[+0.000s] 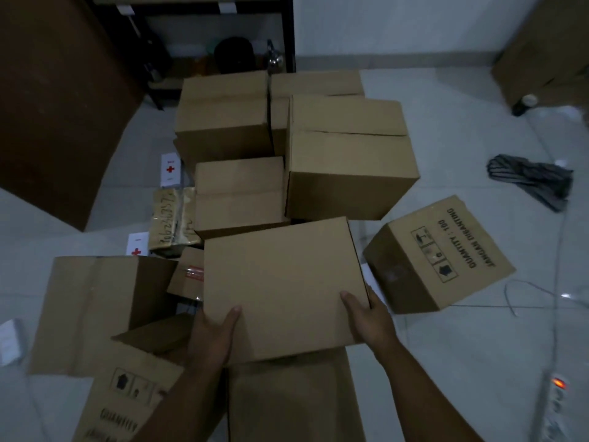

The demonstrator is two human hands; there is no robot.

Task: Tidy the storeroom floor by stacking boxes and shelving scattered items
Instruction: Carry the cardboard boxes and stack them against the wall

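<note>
My left hand (212,338) and right hand (371,320) hold a plain cardboard box (280,288), fingers (374,299) grasping its near corners, above other boxes (350,173) crowding the tiled floor (446,362).

bare tiled floor (462,362) right, stacked boxes (347,161) crowding ahead and left

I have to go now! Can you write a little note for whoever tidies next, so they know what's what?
Left hand and right hand: both grip the plain box by its near corners, thumbs on top.
Done: several closed boxes stand grouped in front of the shelf.
Left: set down the plain box; the printed box lies askew on the floor, an open box lies at left, red-cross cards and a dark cloth lie scattered.
</note>
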